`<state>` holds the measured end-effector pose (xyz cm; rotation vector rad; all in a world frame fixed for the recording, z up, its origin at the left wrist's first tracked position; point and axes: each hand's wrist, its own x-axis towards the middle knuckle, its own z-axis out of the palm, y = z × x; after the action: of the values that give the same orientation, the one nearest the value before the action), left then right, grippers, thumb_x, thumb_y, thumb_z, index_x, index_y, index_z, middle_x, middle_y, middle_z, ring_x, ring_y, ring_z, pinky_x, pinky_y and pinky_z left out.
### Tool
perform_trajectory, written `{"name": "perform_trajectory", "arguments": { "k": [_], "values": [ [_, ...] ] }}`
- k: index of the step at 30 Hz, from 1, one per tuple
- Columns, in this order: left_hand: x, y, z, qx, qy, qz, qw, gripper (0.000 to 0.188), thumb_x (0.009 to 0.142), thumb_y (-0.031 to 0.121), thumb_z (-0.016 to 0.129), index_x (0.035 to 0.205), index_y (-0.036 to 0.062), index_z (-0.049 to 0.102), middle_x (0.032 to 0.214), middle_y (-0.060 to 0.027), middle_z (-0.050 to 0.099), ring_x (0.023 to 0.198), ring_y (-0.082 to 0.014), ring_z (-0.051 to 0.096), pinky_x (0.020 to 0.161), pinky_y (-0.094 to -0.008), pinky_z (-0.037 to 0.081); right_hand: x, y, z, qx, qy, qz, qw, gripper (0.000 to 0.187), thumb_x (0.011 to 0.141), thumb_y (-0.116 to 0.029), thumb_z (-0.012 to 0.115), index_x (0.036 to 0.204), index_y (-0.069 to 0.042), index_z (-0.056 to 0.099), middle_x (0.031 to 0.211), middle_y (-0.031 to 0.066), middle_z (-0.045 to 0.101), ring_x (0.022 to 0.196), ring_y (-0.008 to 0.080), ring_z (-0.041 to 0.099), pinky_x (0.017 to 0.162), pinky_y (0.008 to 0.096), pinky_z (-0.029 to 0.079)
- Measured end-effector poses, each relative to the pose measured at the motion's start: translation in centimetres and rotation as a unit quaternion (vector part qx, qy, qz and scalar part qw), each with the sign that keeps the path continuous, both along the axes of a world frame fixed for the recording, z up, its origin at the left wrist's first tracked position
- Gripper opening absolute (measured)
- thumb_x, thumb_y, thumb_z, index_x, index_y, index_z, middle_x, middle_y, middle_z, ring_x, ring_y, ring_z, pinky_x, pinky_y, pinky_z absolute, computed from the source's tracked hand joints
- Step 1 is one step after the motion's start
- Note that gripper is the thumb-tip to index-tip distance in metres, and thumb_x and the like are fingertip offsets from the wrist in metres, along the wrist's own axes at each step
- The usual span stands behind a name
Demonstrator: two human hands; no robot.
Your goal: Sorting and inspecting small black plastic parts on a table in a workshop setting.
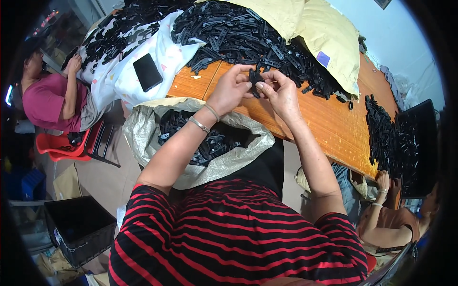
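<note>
Both hands working together above near tabletop [329,119] edge. Left hand [232,88] and right hand [280,93] pinching small black plastic part [254,77] between fingertips, grip of each closing tight on it. Heap of black parts [248,35] lying just beyond. Open woven sack [157,124] of parts sitting below wrists. Phone [147,72] resting on white cloth [121,78] at left.

Wearer: striped short-sleeved top [229,238], bare forearms.
Black with red horizontal stripes; two thin silver-toned bracelets [200,125] on left wrist.
</note>
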<state>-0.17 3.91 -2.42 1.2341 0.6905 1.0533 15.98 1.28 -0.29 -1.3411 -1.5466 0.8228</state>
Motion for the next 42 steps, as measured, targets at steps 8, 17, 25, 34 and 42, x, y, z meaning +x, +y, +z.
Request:
{"name": "perform_trajectory", "arguments": {
  "k": [8, 17, 25, 34, 42],
  "values": [
    [-0.8, -0.4, 0.2, -0.034, -0.005, 0.01, 0.999, 0.031, 0.089, 0.002, 0.059, 0.118, 0.001, 0.051, 0.105, -0.0074, 0.064, 0.088, -0.0106, 0.062, 0.072, -0.0221, 0.053, 0.2, -0.9, 0.7, -0.012, 0.019, 0.004, 1.0, 0.016, 0.086, -0.001, 0.064, 0.101, 0.003, 0.061, 0.075, 0.0038, 0.063, 0.064, 0.0071, 0.06, 0.059, 0.0225, 0.05],
    [-0.6, -0.7, 0.1, -0.01, -0.01, 0.008, 1.0, 0.027, 0.089, 0.004, 0.06, 0.116, 0.0019, 0.052, 0.107, -0.0063, 0.063, 0.091, -0.0102, 0.062, 0.074, -0.0226, 0.053, 0.3, -0.9, -0.3, 0.02, 0.005, -0.016, 1.0, 0.017, 0.083, -0.001, 0.068, 0.098, 0.003, 0.062, 0.076, 0.0037, 0.064, 0.062, 0.0062, 0.059, 0.057, 0.0214, 0.049],
    [-0.1, -1.1, -0.2, 0.038, -0.017, 0.03, 0.999, 0.032, 0.089, 0.0, 0.058, 0.12, -0.0003, 0.05, 0.109, -0.0074, 0.061, 0.096, -0.0118, 0.061, 0.082, -0.0243, 0.053, 0.0, -0.7, -0.5, 0.051, -0.005, -0.018, 0.999, 0.015, 0.08, 0.001, 0.07, 0.093, 0.003, 0.064, 0.075, 0.0018, 0.063, 0.062, 0.0052, 0.058, 0.058, 0.0206, 0.049],
    [0.8, -3.4, 1.5, 0.156, 0.039, 0.122, 0.979, 0.038, 0.086, -0.002, 0.061, 0.122, -0.0002, 0.049, 0.109, -0.0083, 0.062, 0.097, -0.0108, 0.06, 0.085, -0.0234, 0.05, -1.0, -1.3, -0.7, 0.161, -0.109, -0.039, 0.98, 0.021, 0.074, 0.003, 0.072, 0.091, 0.001, 0.06, 0.092, 0.0035, 0.059, 0.068, 0.0069, 0.057, 0.062, 0.0226, 0.05],
    [0.3, -4.0, 1.9, 0.216, 0.088, 0.139, 0.963, 0.032, 0.087, -0.004, 0.057, 0.118, 0.0002, 0.053, 0.101, -0.0054, 0.062, 0.09, -0.0104, 0.06, 0.08, -0.0232, 0.049, -1.5, -1.8, 0.2, 0.009, 0.098, 0.025, 0.995, 0.029, 0.075, 0.004, 0.07, 0.1, 0.002, 0.055, 0.087, 0.0042, 0.061, 0.073, 0.0069, 0.058, 0.068, 0.0241, 0.052]
  ]
}}
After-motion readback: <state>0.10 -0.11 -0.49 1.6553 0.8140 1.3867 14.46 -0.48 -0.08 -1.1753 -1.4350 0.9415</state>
